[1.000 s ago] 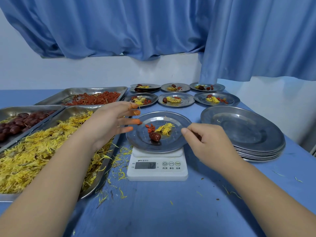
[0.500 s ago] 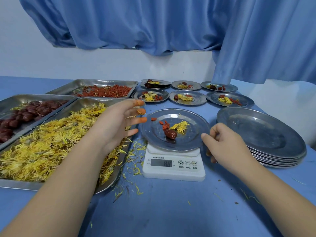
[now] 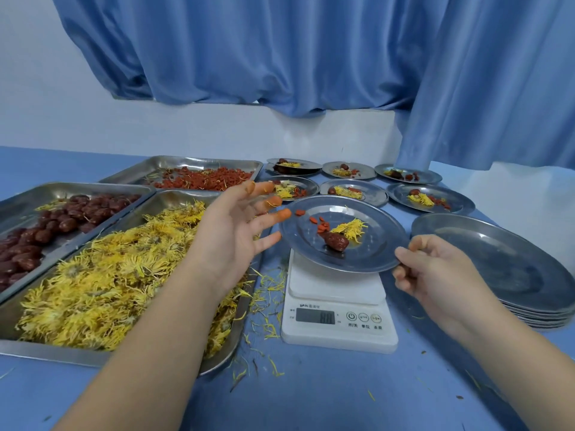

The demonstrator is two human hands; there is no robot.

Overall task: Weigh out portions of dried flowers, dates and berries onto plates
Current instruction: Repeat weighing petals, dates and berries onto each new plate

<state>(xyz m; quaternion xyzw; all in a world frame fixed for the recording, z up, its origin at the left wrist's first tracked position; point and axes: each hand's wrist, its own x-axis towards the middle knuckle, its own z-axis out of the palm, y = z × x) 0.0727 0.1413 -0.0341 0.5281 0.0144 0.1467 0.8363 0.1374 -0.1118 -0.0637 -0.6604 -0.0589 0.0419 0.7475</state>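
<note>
A: Where is the portion now?

B: On the round steel plate over the white digital kitchen scale. It holds one wrinkled dark-red date, a few red berries and a tuft of yellow dried flower petals. The plate looks tilted. I cannot tell whether it sits on the platform or is just clear of it.

A: And the hands?

B: The right hand pinches the plate's near right rim, thumb on top and fingers curled beneath. The left hand holds nothing. Its orange-stained fingers are spread just beside the plate's left rim, above the edge of the long steel tray of yellow flowers.

A: So which step?

B: I judge the weighing of this portion finished and the plate about to go. Six filled steel plates stand in two rows behind the scale.

A: Next move?

B: Probably carrying it level to join them, so nothing slides off. Then a fresh one comes from the stack of empty steel plates on the right.
</note>
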